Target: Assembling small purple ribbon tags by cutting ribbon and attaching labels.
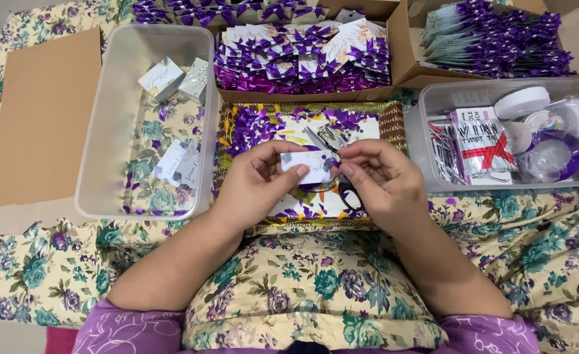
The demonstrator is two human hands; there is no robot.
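My left hand (256, 180) and my right hand (378, 180) together hold a small white card (308, 165) over a tray (394, 124) strewn with small purple bows. My left thumb lies across the card's lower edge. The fingertips of my right hand pinch its right end, where a bit of purple shows. A pair of scissors (328, 139) lies on the tray just beyond the card, its black handles partly hidden under my right hand.
A clear bin (106, 131) at left holds a few small cards. Cardboard boxes (397, 52) at the back are packed with bowed cards. A clear bin (433, 105) at right holds tape rolls and packets. Flat cardboard (43, 111) lies far left.
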